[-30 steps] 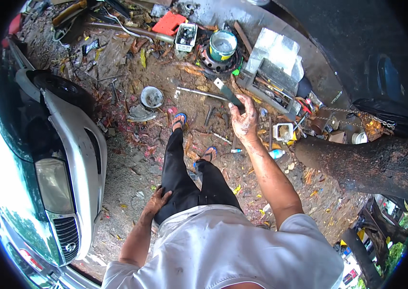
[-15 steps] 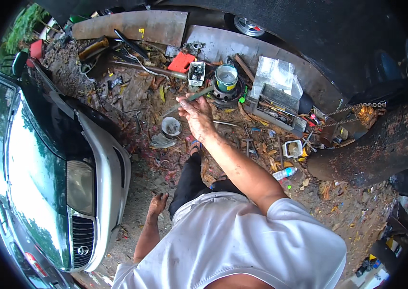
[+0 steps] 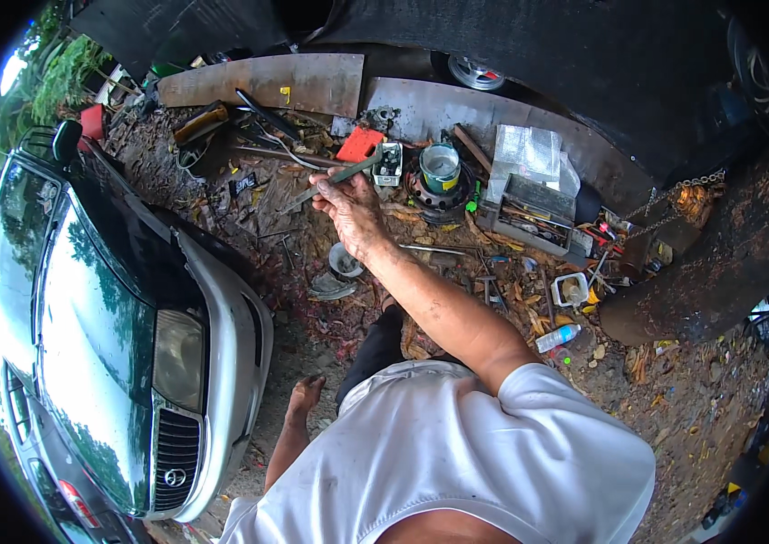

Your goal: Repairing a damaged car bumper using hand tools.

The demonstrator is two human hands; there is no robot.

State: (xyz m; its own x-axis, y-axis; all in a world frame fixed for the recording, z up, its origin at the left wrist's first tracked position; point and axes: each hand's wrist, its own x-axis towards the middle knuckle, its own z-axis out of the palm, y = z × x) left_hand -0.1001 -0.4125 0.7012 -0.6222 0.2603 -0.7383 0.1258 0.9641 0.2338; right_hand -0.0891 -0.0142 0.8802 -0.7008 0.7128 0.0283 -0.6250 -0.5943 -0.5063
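My right hand [image 3: 353, 213] is raised in front of me, its fingers closed round a long, flat, grey-green metal strip [image 3: 362, 164]. One end of the strip is broad; the other tapers to a thin, paler tip pointing left. Its exact kind I cannot make out. My left hand [image 3: 307, 394] hangs low beside the front of a car [image 3: 212, 363], fingers loosely apart and nothing visible in it. Just past the strip's broad end are a small white tub [image 3: 390, 166] of dark parts and a grey-filled can [image 3: 440, 166] standing on a dark round metal part [image 3: 436, 201].
An open toolbox [image 3: 530, 218] full of tools lies to the right, near a tree trunk [image 3: 688, 295] with a chain. A plastic bottle [image 3: 558, 338], a white container [image 3: 570, 290] and a bowl [image 3: 345, 261] sit on the littered ground. Metal sheets [image 3: 262, 82] line the back.
My right hand has moved a little left and farther out with the strip. The view has shifted, so the car and tools appear farther right and lower. My left hand still hangs low.
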